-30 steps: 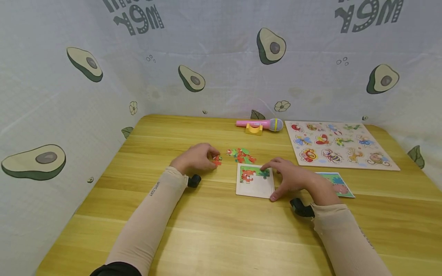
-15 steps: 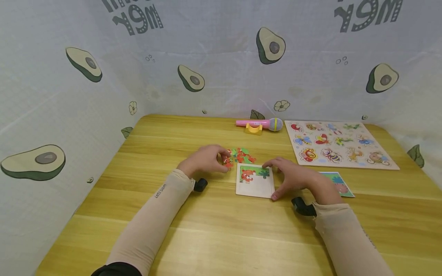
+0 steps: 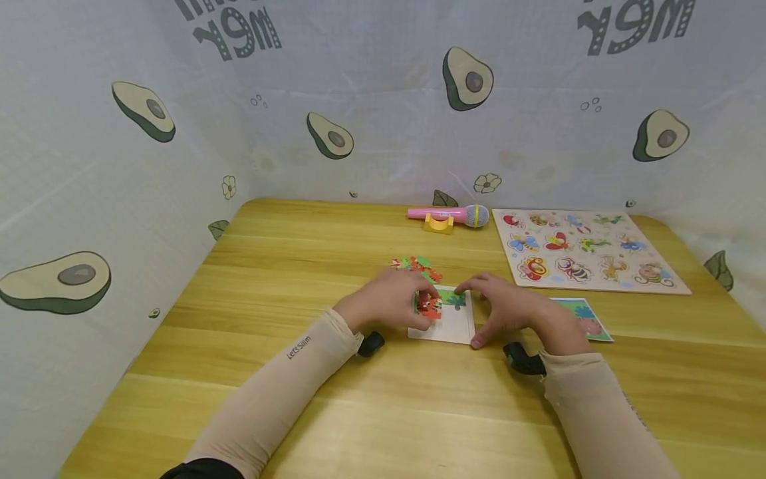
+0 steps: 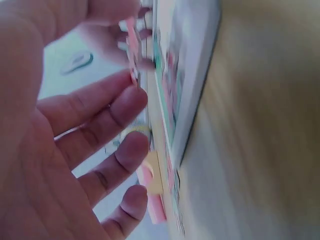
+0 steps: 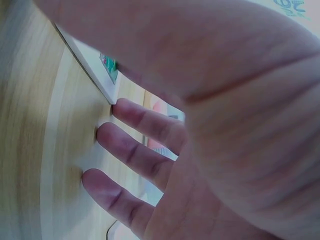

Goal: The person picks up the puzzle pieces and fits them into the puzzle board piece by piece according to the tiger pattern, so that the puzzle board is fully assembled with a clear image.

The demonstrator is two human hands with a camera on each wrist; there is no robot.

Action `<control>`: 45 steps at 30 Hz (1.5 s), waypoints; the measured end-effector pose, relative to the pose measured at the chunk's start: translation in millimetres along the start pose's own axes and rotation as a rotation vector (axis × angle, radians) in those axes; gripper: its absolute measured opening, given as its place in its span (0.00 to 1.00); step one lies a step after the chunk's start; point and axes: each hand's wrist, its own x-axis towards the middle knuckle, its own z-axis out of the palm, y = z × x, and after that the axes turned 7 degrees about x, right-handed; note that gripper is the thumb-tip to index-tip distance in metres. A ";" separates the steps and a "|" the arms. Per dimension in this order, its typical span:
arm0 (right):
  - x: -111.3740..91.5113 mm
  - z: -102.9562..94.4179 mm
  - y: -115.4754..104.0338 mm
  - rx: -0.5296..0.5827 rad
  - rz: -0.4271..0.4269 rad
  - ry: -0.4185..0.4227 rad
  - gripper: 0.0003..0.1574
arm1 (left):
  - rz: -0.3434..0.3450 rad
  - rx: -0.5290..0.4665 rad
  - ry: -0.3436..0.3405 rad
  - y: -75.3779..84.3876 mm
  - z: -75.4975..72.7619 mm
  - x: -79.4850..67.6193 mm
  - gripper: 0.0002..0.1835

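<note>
My left forearm reaches in diagonally over the table (image 3: 383, 412), and my left hand (image 3: 390, 301) bends inward at the left side of a square puzzle tray (image 3: 456, 327). Its thumb and index fingertip pinch an orange-red puzzle piece (image 4: 133, 47) just above the tray's left part; the other three fingers fan out, slightly bent. My right arm comes in from the other side with the hand spread: the right hand (image 3: 510, 307) has its thumb at the tray's near right corner, its index fingertip at the far edge, and its remaining fingers stretched out loosely. Counting around me, there is one tray, its far side partly filled with green-backed pieces, and one heap of loose pieces (image 3: 422, 267) just beyond it, overlapping too much to count. One picture card (image 3: 589, 320) lies partly behind my right wrist. Farther off are one large board (image 3: 604, 288) with twelve pictures in three rows of four, one pink microphone (image 3: 449, 214), and one yellow stand (image 3: 439, 225) beside it. I wear two beige sleeves (image 3: 281, 382) and two black wrist cameras (image 3: 372, 344). Five large avocados show on the cloth (image 3: 383, 86) behind.
</note>
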 end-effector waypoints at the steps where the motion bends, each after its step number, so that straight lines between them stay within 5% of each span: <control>1: -0.3 0.0 -0.3 0.001 -0.001 0.000 0.56 | 0.000 0.016 -0.009 3.3 0.8 0.4 0.26; 9: -2.0 -1.3 -3.6 0.001 0.000 -0.004 0.55 | -0.016 0.081 -0.027 12.9 6.5 3.8 0.28; 45: 0.6 -0.4 -1.5 0.005 0.019 -0.011 0.56 | -0.090 0.061 0.004 10.9 12.6 3.6 0.22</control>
